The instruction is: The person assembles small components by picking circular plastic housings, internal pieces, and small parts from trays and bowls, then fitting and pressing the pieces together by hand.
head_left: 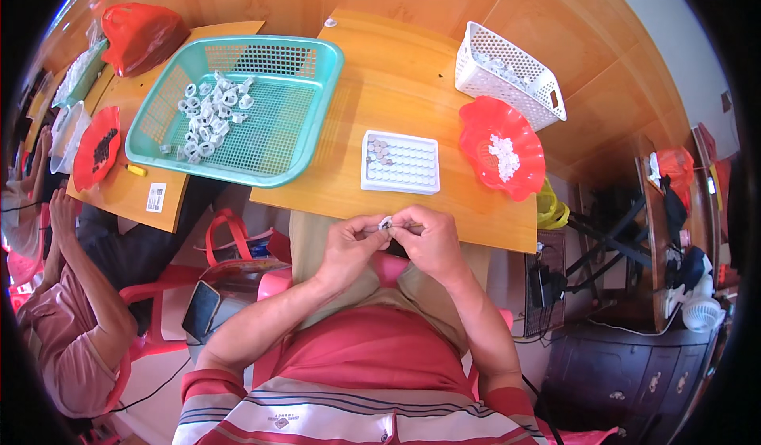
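Just off the table's near edge, my left hand [349,244] and my right hand [430,240] meet fingertip to fingertip. Between them they pinch a small white plastic part [386,222] with a dark middle; the fingers cover much of it. Beyond the hands lies a white tray [400,185] with rows of round pockets, and several small greyish discs [379,150] sit at its left end. To the right, a red wavy-rimmed dish [473,132] holds small white pieces [504,156]. At the left, a green mesh basket [323,88] contains a heap of white ring-shaped plastic parts [208,120].
A white perforated basket [547,96] with clear pieces stands at the back right of the wooden table [317,201]. On the adjoining left table are another red dish [86,148] with dark pieces and a red bag [139,39]. A co-worker [75,326] sits at my left.
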